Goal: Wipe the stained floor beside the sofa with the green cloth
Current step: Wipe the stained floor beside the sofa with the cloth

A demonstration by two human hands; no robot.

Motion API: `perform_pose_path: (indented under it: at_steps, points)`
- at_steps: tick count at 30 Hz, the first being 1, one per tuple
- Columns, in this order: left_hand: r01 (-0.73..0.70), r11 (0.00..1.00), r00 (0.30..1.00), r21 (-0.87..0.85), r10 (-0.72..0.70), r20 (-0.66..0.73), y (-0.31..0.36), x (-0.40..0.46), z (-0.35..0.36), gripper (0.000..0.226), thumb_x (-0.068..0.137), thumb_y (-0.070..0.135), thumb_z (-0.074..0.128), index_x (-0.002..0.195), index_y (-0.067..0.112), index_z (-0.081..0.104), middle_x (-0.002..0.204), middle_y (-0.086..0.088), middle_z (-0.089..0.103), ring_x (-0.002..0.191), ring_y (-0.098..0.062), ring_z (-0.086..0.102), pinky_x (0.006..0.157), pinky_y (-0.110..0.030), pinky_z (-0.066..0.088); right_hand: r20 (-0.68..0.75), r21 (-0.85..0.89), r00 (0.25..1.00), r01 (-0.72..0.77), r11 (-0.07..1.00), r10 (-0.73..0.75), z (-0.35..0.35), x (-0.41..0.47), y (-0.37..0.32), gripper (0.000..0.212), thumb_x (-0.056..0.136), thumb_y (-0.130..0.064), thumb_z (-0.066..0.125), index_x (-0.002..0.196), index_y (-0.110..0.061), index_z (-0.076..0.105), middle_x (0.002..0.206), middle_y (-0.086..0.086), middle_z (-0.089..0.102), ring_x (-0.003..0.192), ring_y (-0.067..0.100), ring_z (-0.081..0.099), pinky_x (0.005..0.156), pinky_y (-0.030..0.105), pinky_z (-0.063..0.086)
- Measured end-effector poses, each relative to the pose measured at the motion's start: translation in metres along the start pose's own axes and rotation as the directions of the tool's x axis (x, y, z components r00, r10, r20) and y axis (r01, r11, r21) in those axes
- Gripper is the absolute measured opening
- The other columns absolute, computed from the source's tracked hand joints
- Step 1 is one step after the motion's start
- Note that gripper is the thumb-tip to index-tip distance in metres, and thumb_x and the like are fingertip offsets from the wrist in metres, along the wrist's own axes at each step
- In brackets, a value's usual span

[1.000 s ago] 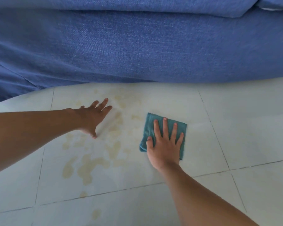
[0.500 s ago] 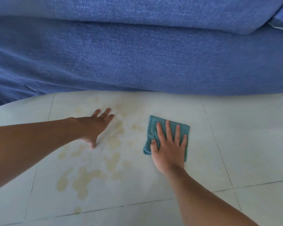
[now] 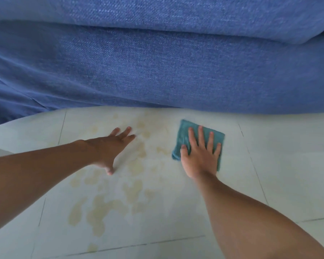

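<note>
Head view | right hand (image 3: 199, 157) grip flat, fingers spread atop green cloth (image 3: 183, 135) | left hand (image 3: 110, 146) open on floor (image 3: 279, 165)

— Where did the cloth (image 3: 183, 136) lie?
— Flat on the floor (image 3: 269, 165), under the right hand (image 3: 200, 156), fingers spread upon it.
— And the stains (image 3: 108, 206)?
— Left of that hand, running nearer the person. The left hand (image 3: 110, 148) rested among them.
— The sofa (image 3: 157, 68)?
— Beyond both hands.
</note>
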State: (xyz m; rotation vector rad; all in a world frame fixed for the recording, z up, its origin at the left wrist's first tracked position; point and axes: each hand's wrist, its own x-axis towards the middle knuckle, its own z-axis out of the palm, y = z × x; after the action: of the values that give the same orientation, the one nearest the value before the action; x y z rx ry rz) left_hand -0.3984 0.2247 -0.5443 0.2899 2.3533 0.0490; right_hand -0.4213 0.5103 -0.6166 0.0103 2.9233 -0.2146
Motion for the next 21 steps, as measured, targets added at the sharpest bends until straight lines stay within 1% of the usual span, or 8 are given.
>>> perform_pose_path:
  at_steps: [3, 6, 8, 11, 13, 15, 18, 21]
  points:
    - [0.0, 1.0, 1.0, -0.008, 0.0, 0.0, -0.001, -0.002, 0.002, 0.136, 0.068, 0.021, 0.088, 0.155, 0.03, -0.017, 0.159, 0.008, -0.033, 0.15, -0.023, -0.02, 0.111, -0.041, 0.041, 0.056, -0.093, 0.956, 0.292, 0.952, -0.288, -0.008, -0.015, 0.056, 0.069, 0.091, -0.053, 0.021, 0.158, -0.046, 0.011, 0.168, -0.018, 0.001, 0.158, 0.021, 0.001, 0.126, 0.049, 0.001]
    - [-0.012, 1.0, 1.0, 0.001, 0.012, -0.014, 0.001, 0.001, 0.0, 0.136, 0.068, 0.02, 0.088, 0.154, 0.029, -0.017, 0.159, 0.007, -0.033, 0.15, -0.025, -0.02, 0.108, -0.04, 0.044, 0.004, -0.062, 0.995, -0.102, 0.993, 0.103, -0.01, 0.004, 0.062, 0.069, 0.095, -0.054, 0.019, 0.161, -0.038, 0.006, 0.171, -0.01, -0.003, 0.157, 0.029, -0.004, 0.125, 0.053, -0.004]
    - [-0.018, 1.0, 1.0, -0.01, 0.018, -0.021, 0.0, 0.002, 0.0, 0.137, 0.068, 0.02, 0.088, 0.154, 0.03, -0.019, 0.159, 0.008, -0.033, 0.15, -0.024, -0.02, 0.109, -0.04, 0.042, 0.026, 0.109, 0.895, -0.446, 0.888, 0.446, -0.016, 0.034, 0.03, 0.07, 0.099, -0.051, 0.018, 0.162, -0.028, -0.002, 0.171, 0.0, -0.012, 0.154, 0.04, -0.014, 0.121, 0.062, -0.009]
    - [-0.023, 0.999, 0.999, -0.035, 0.021, -0.036, -0.004, 0.003, 0.003, 0.136, 0.069, 0.021, 0.087, 0.154, 0.033, -0.019, 0.158, 0.011, -0.034, 0.15, -0.021, -0.02, 0.113, -0.036, 0.038, 0.121, 0.24, 0.811, -0.584, 0.776, 0.573, -0.023, 0.07, -0.012, 0.071, 0.101, -0.047, 0.015, 0.161, -0.021, -0.011, 0.168, 0.009, -0.022, 0.15, 0.049, -0.021, 0.116, 0.07, -0.013]
    - [-0.027, 0.998, 0.999, -0.051, 0.025, -0.04, -0.006, 0.004, 0.004, 0.137, 0.068, 0.021, 0.088, 0.154, 0.034, -0.018, 0.158, 0.012, -0.033, 0.15, -0.02, -0.02, 0.114, -0.036, 0.036, 0.088, 0.144, 0.907, -0.421, 0.895, 0.412, -0.017, 0.068, -0.019, 0.068, 0.101, -0.047, 0.017, 0.161, -0.028, -0.009, 0.169, 0.004, -0.022, 0.152, 0.045, -0.021, 0.117, 0.067, -0.015]
    - [-0.027, 0.998, 0.999, -0.061, 0.025, -0.03, -0.006, 0.004, 0.005, 0.138, 0.066, 0.021, 0.088, 0.154, 0.034, -0.018, 0.158, 0.013, -0.033, 0.15, -0.02, -0.02, 0.114, -0.035, 0.036, 0.054, 0.027, 0.997, -0.059, 0.998, 0.058, -0.009, 0.045, -0.009, 0.067, 0.099, -0.048, 0.021, 0.161, -0.037, -0.002, 0.17, -0.007, -0.014, 0.155, 0.035, -0.015, 0.12, 0.058, -0.014]
    - [-0.033, 0.997, 0.999, -0.065, 0.031, -0.035, -0.006, 0.005, 0.005, 0.139, 0.066, 0.02, 0.088, 0.154, 0.033, -0.018, 0.158, 0.011, -0.034, 0.15, -0.02, -0.021, 0.112, -0.035, 0.038, 0.095, -0.082, 0.9, 0.433, 0.897, -0.426, -0.015, 0.026, 0.041, 0.068, 0.092, -0.049, 0.021, 0.159, -0.044, 0.013, 0.169, -0.017, 0.001, 0.158, 0.022, -0.002, 0.126, 0.049, -0.002]
    - [-0.034, 0.997, 0.998, -0.065, 0.03, -0.051, -0.007, 0.004, 0.005, 0.139, 0.066, 0.02, 0.089, 0.154, 0.033, -0.019, 0.158, 0.011, -0.034, 0.15, -0.019, -0.021, 0.111, -0.033, 0.039, 0.113, -0.135, 0.939, 0.34, 0.931, -0.326, -0.024, 0.039, 0.067, 0.067, 0.092, -0.051, 0.012, 0.159, -0.045, 0.004, 0.168, -0.02, -0.006, 0.158, 0.018, -0.005, 0.126, 0.045, -0.002]
